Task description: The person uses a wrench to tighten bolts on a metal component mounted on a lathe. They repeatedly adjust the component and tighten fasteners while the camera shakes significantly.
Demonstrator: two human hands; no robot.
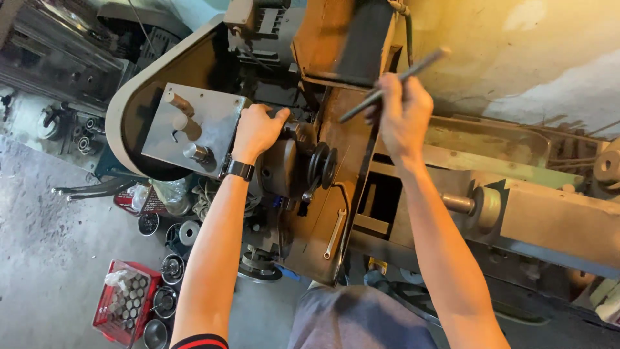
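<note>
Pinching a thin steel rod [394, 83] at centre top, my right hand [403, 116] works the machine while my left hand [257, 129] clamps its dark knob [284, 119]; I judge seating the rod needs steady alignment.

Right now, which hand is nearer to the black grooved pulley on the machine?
Left. The left hand grips the machine housing just beside the black grooved pulley. The right hand is raised above and to the other side, holding a metal rod.
</note>
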